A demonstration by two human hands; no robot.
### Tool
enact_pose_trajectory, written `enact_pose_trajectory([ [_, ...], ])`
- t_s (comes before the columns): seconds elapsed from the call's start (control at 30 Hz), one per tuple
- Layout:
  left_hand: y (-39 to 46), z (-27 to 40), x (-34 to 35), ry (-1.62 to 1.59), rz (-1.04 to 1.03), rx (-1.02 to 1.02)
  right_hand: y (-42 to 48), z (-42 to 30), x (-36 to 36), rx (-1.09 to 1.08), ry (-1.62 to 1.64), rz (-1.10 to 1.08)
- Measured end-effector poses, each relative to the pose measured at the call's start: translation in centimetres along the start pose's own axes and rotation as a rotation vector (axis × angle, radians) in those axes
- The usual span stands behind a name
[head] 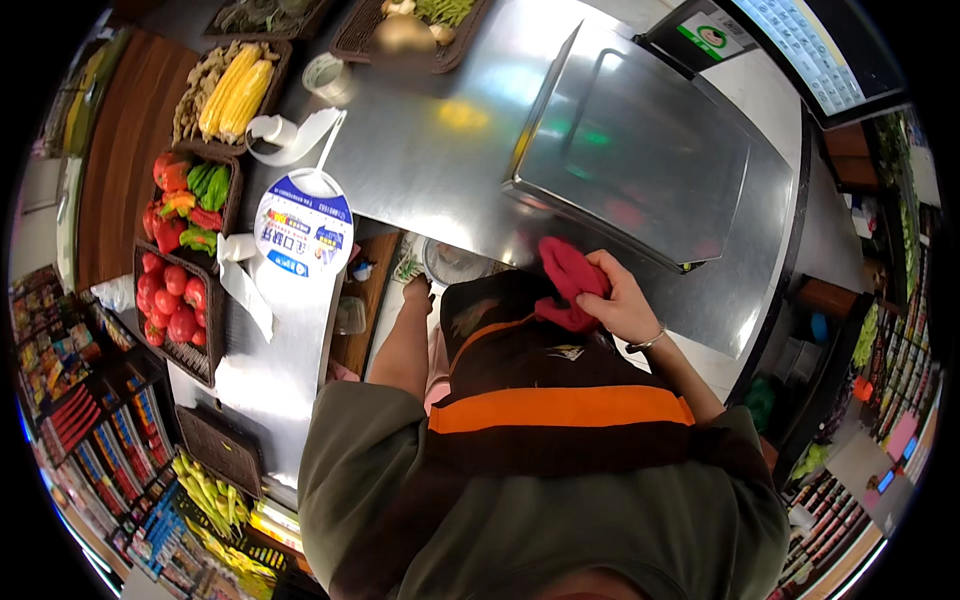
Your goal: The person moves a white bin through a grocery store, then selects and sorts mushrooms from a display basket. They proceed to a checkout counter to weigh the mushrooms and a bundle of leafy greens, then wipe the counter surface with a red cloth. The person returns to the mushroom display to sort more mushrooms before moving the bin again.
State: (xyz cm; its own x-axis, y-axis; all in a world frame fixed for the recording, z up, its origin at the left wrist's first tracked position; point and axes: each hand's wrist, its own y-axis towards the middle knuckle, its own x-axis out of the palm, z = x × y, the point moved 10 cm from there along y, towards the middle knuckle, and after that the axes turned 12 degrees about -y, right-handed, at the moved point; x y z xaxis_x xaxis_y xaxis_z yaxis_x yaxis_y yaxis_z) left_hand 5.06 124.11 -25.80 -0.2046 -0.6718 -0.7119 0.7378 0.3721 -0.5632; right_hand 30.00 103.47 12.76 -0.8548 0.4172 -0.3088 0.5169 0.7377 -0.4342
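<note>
My right hand pinches a crumpled red cloth between thumb and fingers. The cloth hangs in front of my dark apron, close to the front edge of a stainless steel counter. Just beyond it, a flat stainless steel platform with a raised edge stands on the counter. My left hand hangs low, below the counter's level and in shadow. Near its fingers are a greenish bundle and a round clear-looking container; whether the hand touches either is unclear.
Wicker baskets hold tomatoes, peppers and wrapped corn along the left. A printed hand fan, paper strips and a tape roll lie on the counter. A screen stands top right; shelves line both sides.
</note>
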Motion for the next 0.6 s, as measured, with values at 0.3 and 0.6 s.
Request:
enact_pose_trajectory([
  [0.3, -1.9, -0.7, 2.6, -1.333, -0.046, -0.778, 2.6, 4.0, 2.3, -0.195, -0.932, 0.153],
  [0.6, -5.2, 2.9, 5.0, -1.420, -0.761, -0.573, -28.3, 32.7, -20.3, 0.989, -0.730, 0.901],
])
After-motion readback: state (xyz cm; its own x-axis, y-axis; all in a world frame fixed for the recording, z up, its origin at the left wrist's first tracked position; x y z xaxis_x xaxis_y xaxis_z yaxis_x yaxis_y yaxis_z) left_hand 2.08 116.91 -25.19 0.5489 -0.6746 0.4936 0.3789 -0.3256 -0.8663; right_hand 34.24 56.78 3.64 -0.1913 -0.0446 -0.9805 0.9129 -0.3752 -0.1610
